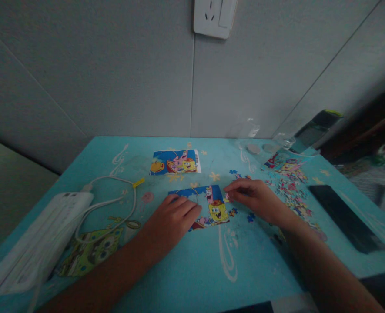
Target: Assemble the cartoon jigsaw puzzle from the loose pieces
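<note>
A partly assembled cartoon jigsaw puzzle lies in the middle of the turquoise table. My left hand rests flat on the puzzle's left part, fingers spread. My right hand is at the puzzle's upper right edge, fingertips pinched on a small puzzle piece. A printed reference picture of the same cartoon lies farther back. Several loose pieces are scattered to the right of my right hand.
A white power strip with a coiled white cable sits at the left. A black phone lies at the right edge. Clear plastic bags lie at the back right. A wall socket is on the wall.
</note>
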`<action>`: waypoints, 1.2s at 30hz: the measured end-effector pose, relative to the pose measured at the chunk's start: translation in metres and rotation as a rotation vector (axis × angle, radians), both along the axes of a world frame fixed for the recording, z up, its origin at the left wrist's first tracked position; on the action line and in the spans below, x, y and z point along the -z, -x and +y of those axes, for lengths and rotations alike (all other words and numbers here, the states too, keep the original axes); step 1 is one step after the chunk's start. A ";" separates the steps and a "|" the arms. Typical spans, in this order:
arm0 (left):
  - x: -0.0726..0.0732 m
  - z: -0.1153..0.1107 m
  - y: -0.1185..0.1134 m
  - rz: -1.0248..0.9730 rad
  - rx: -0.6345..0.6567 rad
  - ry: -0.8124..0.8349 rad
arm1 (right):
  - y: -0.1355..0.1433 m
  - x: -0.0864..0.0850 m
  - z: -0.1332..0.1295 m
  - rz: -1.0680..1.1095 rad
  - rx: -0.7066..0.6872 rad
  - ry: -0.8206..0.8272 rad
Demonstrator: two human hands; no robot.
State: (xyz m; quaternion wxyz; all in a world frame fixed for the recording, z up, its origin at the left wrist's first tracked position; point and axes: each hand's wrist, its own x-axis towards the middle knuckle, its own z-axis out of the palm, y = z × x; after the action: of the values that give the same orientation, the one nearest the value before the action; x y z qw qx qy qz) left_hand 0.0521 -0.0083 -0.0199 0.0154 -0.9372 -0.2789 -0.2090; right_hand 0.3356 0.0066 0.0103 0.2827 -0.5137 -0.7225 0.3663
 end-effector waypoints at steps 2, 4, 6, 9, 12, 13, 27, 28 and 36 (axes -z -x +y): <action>0.002 0.000 0.000 0.001 0.000 0.010 | 0.000 0.001 0.001 0.027 0.024 0.044; 0.003 0.000 0.001 0.009 -0.001 0.021 | -0.001 0.003 0.002 0.072 0.038 0.109; 0.004 0.000 0.001 0.021 -0.003 0.025 | -0.001 0.004 0.002 0.094 0.052 0.168; 0.004 0.000 0.001 0.026 -0.002 0.014 | 0.000 0.006 0.002 0.097 0.068 0.214; 0.004 0.000 0.001 0.023 -0.002 0.015 | 0.005 0.007 0.000 0.139 0.055 0.233; 0.004 0.000 0.001 0.022 0.000 0.016 | 0.006 0.006 0.000 0.162 0.045 0.242; 0.003 0.000 0.000 0.039 -0.003 0.051 | 0.027 0.005 -0.008 0.079 0.040 0.072; 0.003 0.000 0.000 0.045 -0.004 0.054 | 0.031 0.006 -0.009 0.055 0.043 0.047; -0.001 -0.001 -0.001 0.054 -0.013 0.048 | 0.045 0.015 -0.009 -0.110 -0.105 -0.196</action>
State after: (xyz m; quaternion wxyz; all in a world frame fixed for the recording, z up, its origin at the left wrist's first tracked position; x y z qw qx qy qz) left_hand 0.0528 -0.0098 -0.0190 0.0020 -0.9407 -0.2894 -0.1769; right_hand 0.2910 -0.0025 -0.0048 0.2718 -0.4643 -0.7952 0.2795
